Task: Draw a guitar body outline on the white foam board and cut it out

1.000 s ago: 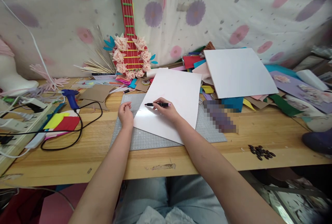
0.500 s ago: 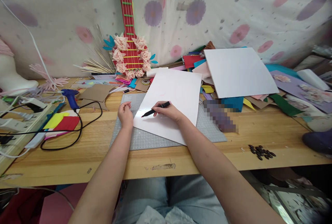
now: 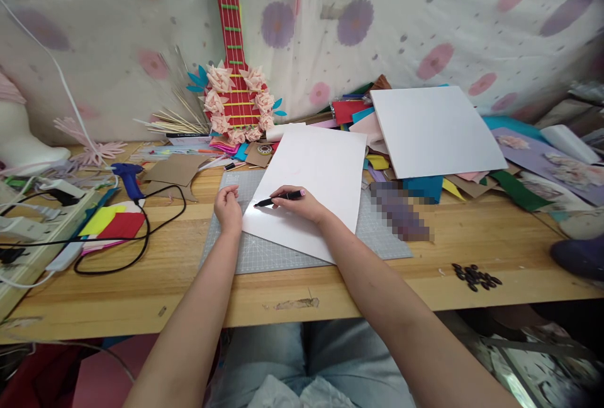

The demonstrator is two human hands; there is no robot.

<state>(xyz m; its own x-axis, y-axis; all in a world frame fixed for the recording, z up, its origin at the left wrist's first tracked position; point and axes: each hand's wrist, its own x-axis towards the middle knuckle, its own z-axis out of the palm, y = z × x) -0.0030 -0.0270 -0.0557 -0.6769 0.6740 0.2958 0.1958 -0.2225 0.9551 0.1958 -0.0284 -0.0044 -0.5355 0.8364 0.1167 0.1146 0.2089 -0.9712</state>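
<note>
A white sheet of paper (image 3: 321,175) lies tilted on a grey cutting mat (image 3: 264,250) in the middle of the wooden table (image 3: 330,298). My right hand (image 3: 306,208) is closed round a black pen (image 3: 279,198), whose tip points left at the sheet's lower left corner. My left hand (image 3: 228,209) rests on the mat just left of that corner, fingers curled, pressing at the paper's edge with nothing visibly in it.
A blue glue gun (image 3: 127,176) with a black cable (image 3: 141,238) lies left, beside yellow and red sheets (image 3: 113,222). A red paper guitar with pink flowers (image 3: 238,99) leans on the curtain. A white board (image 3: 434,131) tops coloured paper scraps at right. Dark seeds (image 3: 474,276) lie near the front edge.
The pen swung from lying level, tipped down toward the sheet's corner, then rose slightly; its tip now sits further left than a second ago. My left hand has stayed put.
</note>
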